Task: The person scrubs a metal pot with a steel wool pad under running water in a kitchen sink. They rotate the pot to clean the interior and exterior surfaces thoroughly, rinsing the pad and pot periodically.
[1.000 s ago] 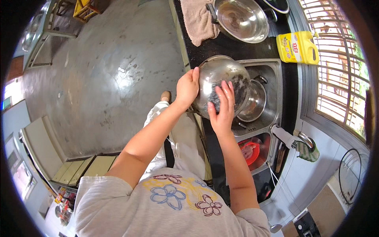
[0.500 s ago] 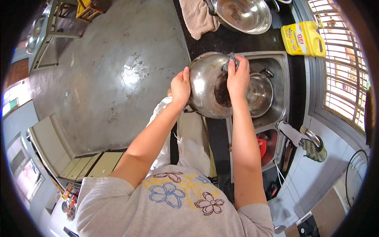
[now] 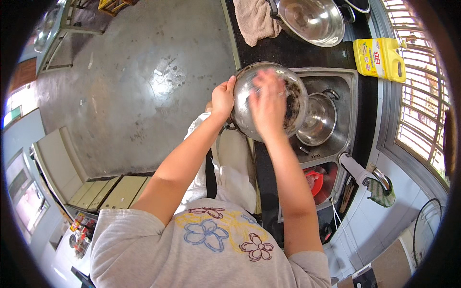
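Observation:
A round steel pot (image 3: 245, 115) is tilted over the near edge of the sink, its outer bottom turned up. A dark burnt patch (image 3: 295, 103) marks that bottom. My left hand (image 3: 222, 101) is closed on the pot's left rim, thumb along the side. Blurred by motion, my right hand (image 3: 268, 103) presses on the upturned bottom, left of the burnt patch. The grey steel wool scrubber it held half a second ago is hidden under its smeared fingers. A smaller steel pot (image 3: 318, 120) lies in the sink basin (image 3: 342, 115), just right of the held pot.
A red plastic container (image 3: 314, 182) sits in the smaller basin. Beyond the sink are a yellow jug (image 3: 379, 58), a wide steel pan (image 3: 309, 21) and a pinkish towel (image 3: 255, 21) on the black counter. A faucet (image 3: 381, 177) with a green cloth stands at the right, below a barred window (image 3: 422, 96).
My right hand has slid left across the pot's bottom, off the burnt patch. The pot has turned slightly, and its dark patch now faces further right. My left hand keeps its hold.

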Available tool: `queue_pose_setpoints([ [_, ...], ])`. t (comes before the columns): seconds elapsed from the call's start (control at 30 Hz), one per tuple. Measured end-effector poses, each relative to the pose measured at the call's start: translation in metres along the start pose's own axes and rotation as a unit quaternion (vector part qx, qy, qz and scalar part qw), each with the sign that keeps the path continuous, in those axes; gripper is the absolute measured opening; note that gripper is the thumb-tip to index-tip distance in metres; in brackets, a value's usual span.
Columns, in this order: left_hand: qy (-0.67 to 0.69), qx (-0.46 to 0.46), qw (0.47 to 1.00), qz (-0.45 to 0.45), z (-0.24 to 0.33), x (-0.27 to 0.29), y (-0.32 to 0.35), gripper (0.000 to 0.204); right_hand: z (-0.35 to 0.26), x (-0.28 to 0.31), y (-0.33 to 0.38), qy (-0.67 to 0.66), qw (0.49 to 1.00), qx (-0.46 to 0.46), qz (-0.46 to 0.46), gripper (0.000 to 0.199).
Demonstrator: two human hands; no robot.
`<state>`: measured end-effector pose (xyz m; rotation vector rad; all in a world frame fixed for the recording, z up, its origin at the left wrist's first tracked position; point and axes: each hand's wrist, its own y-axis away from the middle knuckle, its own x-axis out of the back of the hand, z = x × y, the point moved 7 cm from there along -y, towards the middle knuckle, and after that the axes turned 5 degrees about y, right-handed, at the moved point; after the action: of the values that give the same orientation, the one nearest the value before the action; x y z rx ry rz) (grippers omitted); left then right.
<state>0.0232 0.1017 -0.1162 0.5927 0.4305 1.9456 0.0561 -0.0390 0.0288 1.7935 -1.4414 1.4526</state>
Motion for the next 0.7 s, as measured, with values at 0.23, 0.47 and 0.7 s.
queue_pose_setpoints([
  [0.23,-0.031,0.009,0.999,0.005,-0.016,0.004,-0.023,0.051,-0.012,-0.005,0.044,-0.028,0.997,-0.010,-0.077,0.045],
  [0.47,-0.213,-0.374,0.903,-0.008,0.063,0.011,0.045,0.084,0.033,0.000,0.033,-0.053,0.997,-0.050,0.038,0.027],
  [0.7,-0.349,-0.459,0.804,-0.143,0.110,-0.039,0.070,0.144,0.033,0.014,0.010,-0.187,0.977,-0.107,0.007,0.031],
])
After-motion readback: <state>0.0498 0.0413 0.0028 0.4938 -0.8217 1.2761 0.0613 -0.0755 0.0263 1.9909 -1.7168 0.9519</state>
